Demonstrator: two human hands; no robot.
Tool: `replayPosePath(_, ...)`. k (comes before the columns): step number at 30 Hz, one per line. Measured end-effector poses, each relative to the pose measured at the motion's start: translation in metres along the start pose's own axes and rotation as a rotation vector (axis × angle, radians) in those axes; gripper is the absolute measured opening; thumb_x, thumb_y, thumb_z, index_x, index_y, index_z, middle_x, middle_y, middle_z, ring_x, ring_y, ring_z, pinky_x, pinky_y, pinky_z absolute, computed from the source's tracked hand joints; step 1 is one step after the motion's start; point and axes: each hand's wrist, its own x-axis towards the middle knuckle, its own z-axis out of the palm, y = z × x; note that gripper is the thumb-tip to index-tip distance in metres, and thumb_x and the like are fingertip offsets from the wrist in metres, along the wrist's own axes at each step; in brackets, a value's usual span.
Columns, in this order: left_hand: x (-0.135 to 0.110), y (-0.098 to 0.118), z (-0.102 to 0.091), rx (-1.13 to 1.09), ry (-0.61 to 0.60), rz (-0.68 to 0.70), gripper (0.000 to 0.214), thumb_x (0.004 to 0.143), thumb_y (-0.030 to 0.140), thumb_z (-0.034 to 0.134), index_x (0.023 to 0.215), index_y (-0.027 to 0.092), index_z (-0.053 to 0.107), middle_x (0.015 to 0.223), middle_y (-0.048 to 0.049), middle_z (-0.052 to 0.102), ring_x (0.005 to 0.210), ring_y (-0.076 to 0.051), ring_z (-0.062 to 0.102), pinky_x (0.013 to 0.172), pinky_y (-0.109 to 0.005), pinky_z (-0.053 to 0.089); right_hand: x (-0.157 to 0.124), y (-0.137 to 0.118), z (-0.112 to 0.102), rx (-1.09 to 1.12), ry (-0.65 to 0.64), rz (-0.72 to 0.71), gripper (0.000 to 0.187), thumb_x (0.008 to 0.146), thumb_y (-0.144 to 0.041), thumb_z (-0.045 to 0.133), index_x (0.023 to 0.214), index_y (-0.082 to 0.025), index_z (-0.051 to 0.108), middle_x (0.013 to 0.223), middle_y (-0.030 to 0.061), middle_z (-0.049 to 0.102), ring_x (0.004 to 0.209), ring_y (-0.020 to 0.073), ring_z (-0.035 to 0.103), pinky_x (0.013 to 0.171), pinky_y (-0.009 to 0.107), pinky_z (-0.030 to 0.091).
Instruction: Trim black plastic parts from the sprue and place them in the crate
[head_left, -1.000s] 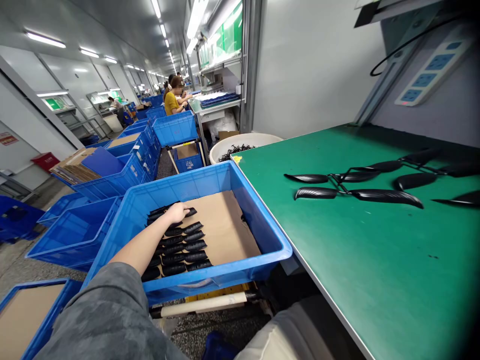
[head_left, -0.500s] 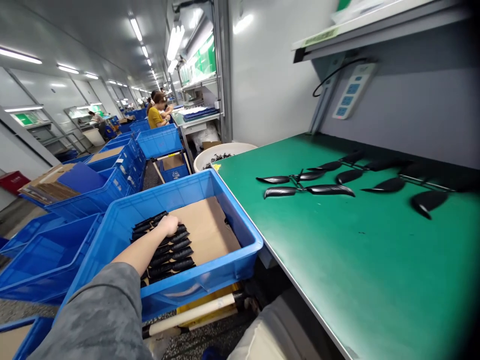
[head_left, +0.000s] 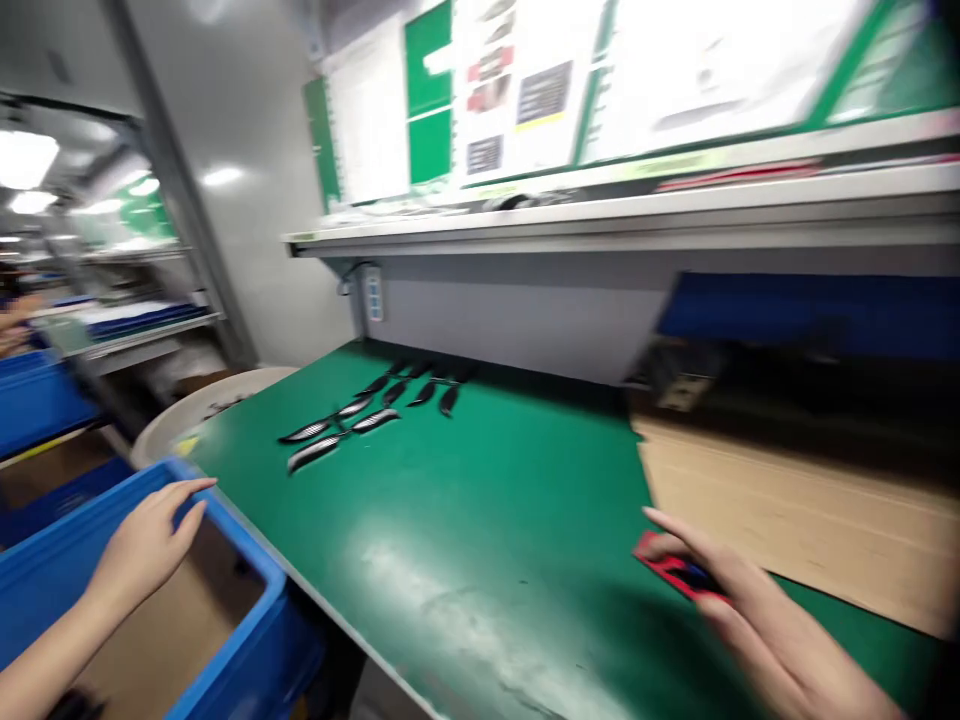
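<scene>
My left hand (head_left: 146,540) hovers over the blue bin (head_left: 247,660) at the table's left edge, fingers stretched out, holding nothing. Brown cardboard (head_left: 180,630) lines the bin's bottom. My right hand (head_left: 757,620) lies on the green table (head_left: 465,540) at the lower right, its fingers over a small red and black tool (head_left: 671,565); whether it grips the tool is unclear. Several black moulded blade-shaped parts (head_left: 352,415) lie on the table at the far left. The whole picture is blurred by motion.
A flat cardboard sheet (head_left: 810,520) covers the table's right side, with a blue bin (head_left: 810,315) behind it. A white round tub (head_left: 195,410) stands past the table's left end. More blue bins (head_left: 37,400) at far left. A shelf with posted sheets (head_left: 600,90) runs above.
The view has swung right from the bin toward the table. My left hand has lifted off the rows of black parts in the bin. My right hand has come into view on the table.
</scene>
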Motion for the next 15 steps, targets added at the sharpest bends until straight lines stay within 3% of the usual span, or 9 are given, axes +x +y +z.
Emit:
replayPosePath(1, 0.013, 0.027, 0.005, -0.065, 0.029, 0.079, 0.043, 0.091, 0.048, 0.039, 0.125, 0.027, 0.052, 0.128, -0.0031, 0.056, 0.118, -0.025, 0.051, 0.100, -0.038, 0.041, -0.003, -0.005, -0.010, 0.075, -0.040, 0.044, 0.047, 0.096, -0.061, 0.037, 0.136, -0.037, 0.045, 0.106, 0.0074, 0.061, 0.097, 0.0272, 0.059, 0.084, 0.041, 0.051)
replayPosePath(3, 0.035, 0.089, 0.014, -0.215, 0.047, 0.205, 0.043, 0.087, 0.054, 0.043, 0.121, 0.030, 0.055, 0.125, -0.0014, 0.057, 0.114, -0.026, 0.054, 0.091, -0.035, 0.047, -0.006, -0.006, -0.028, 0.266, -0.064, 0.136, 0.049, 0.100, -0.055, 0.025, 0.143, -0.033, 0.034, 0.088, 0.0051, 0.061, 0.073, 0.0220, 0.059, 0.069, 0.036, 0.052)
replayPosePath(4, 0.043, 0.125, 0.017, -0.293, 0.027, 0.244, 0.042, 0.086, 0.056, 0.046, 0.119, 0.032, 0.057, 0.125, -0.0002, 0.058, 0.114, -0.026, 0.054, 0.083, -0.033, 0.049, -0.006, -0.003, -0.036, 0.291, -0.084, 0.176, 0.053, 0.098, -0.058, 0.028, 0.144, -0.031, 0.032, 0.082, 0.0038, 0.059, 0.066, 0.0211, 0.057, 0.064, 0.034, 0.051)
replayPosePath(7, 0.052, 0.243, 0.017, -0.565, -0.126, 0.323, 0.038, 0.083, 0.057, 0.053, 0.113, 0.034, 0.061, 0.123, 0.0010, 0.059, 0.113, -0.026, 0.054, 0.073, -0.028, 0.052, -0.003, 0.023, -0.060, 0.079, -0.087, 0.295, 0.061, 0.071, -0.061, 0.071, 0.119, -0.026, 0.060, 0.076, 0.0036, 0.059, 0.072, 0.0250, 0.058, 0.067, 0.034, 0.048)
replayPosePath(9, 0.049, 0.324, 0.013, -0.806, -0.211, 0.363, 0.035, 0.084, 0.053, 0.055, 0.110, 0.030, 0.063, 0.119, -0.0022, 0.061, 0.111, -0.026, 0.055, 0.090, -0.033, 0.048, 0.008, 0.049, -0.076, -0.080, 0.008, 0.394, 0.043, 0.061, -0.049, 0.082, 0.092, -0.023, 0.069, 0.077, 0.0049, 0.061, 0.081, 0.0282, 0.058, 0.072, 0.034, 0.047)
replayPosePath(12, 0.035, 0.427, 0.010, -1.197, -0.415, 0.408, 0.031, 0.087, 0.047, 0.055, 0.111, 0.027, 0.062, 0.116, -0.0051, 0.062, 0.109, -0.024, 0.056, 0.096, -0.034, 0.045, 0.047, 0.090, -0.100, -0.130, 0.237, 0.557, 0.027, 0.081, -0.044, 0.069, 0.089, -0.018, 0.066, 0.084, 0.0069, 0.063, 0.077, 0.0235, 0.058, 0.068, 0.032, 0.046)
replayPosePath(15, 0.019, 0.485, 0.019, -1.361, -0.512, 0.497, 0.024, 0.089, 0.038, 0.055, 0.109, 0.027, 0.064, 0.112, -0.0061, 0.063, 0.103, -0.021, 0.057, 0.092, -0.031, 0.045, 0.101, 0.127, -0.120, -0.112, 0.443, 0.715, 0.028, 0.095, -0.040, 0.059, 0.096, -0.012, 0.061, 0.086, 0.0048, 0.060, 0.071, 0.0155, 0.058, 0.065, 0.028, 0.049)
